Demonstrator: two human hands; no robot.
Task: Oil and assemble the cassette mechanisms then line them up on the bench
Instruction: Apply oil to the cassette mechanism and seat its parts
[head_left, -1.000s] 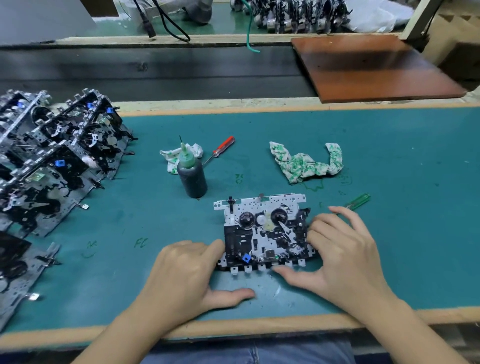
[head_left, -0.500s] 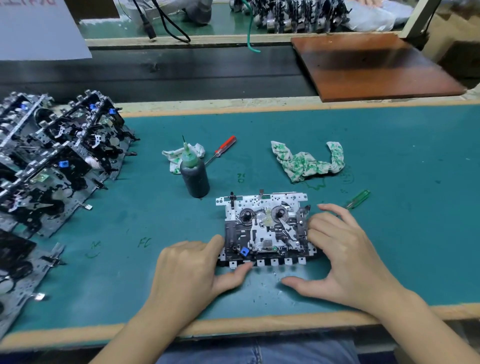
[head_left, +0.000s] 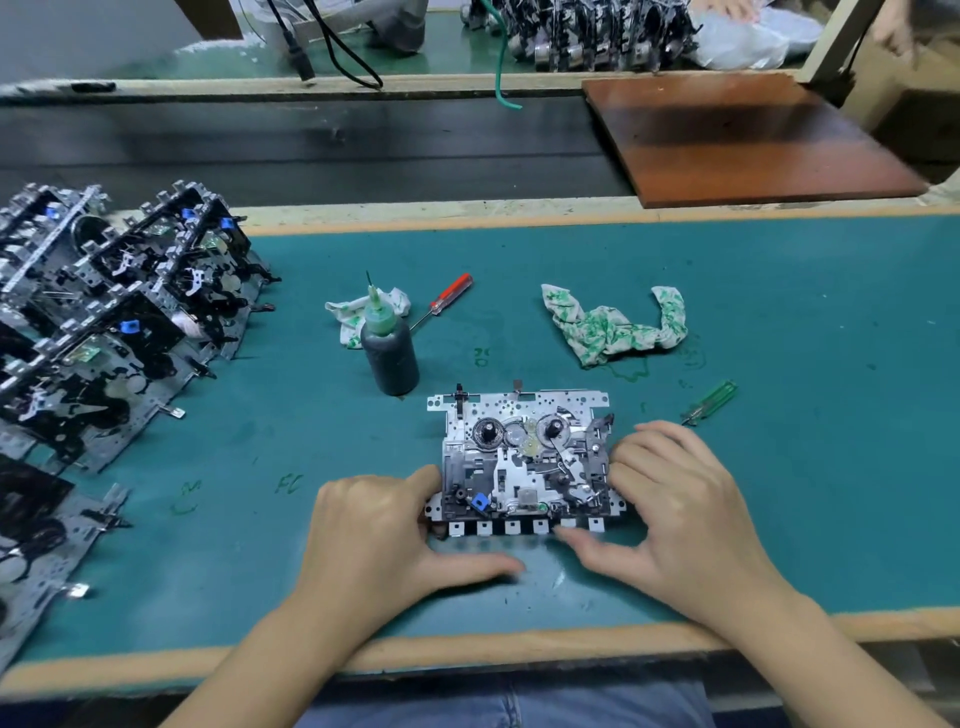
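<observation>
Head view: cassette mechanism (head_left: 524, 462) flat on bench (head_left: 779, 322).
Change: our left hand (head_left: 379, 525) thumb withdrew from its front edge.
Grip: left hand and right hand (head_left: 675, 509) clasp its sides; we judge seating underway.

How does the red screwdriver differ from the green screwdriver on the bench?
The red screwdriver has a red handle and lies behind the oil bottle, beside a small rag; the green screwdriver has a clear green handle and lies alone, just beyond the right hand. The red one shows a long bare shaft; the green one's shaft looks shorter. Both lie flat on the green mat, slanted alike, untouched.
</observation>
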